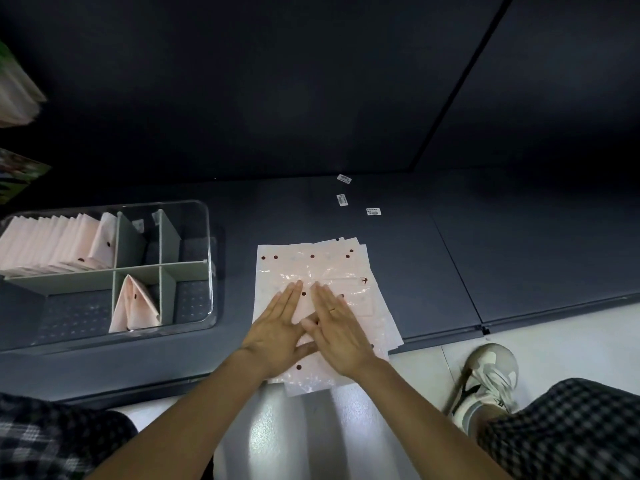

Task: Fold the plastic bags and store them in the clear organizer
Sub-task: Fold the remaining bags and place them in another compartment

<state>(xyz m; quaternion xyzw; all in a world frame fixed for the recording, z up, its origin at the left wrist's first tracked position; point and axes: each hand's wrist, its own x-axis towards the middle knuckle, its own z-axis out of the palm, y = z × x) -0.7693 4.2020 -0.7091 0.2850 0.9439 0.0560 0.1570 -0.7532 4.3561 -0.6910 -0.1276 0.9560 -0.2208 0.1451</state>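
Note:
A stack of flat pale pink plastic bags [311,268] with dark red dots lies on the dark shelf, near its front edge. My left hand [277,327] and my right hand [337,327] press flat on the top bag side by side, fingers straight, thumbs overlapping. To the left stands the clear organizer [204,216] with grey-green dividers. Several folded bags [52,245] fill its back left compartment, and one folded triangular bag [133,306] stands in a front compartment.
Three small white labels [373,212] lie on the shelf behind the bags. The shelf's front edge [446,336] runs just below the stack, with white floor beyond. My shoe [488,379] and checked trousers are at lower right.

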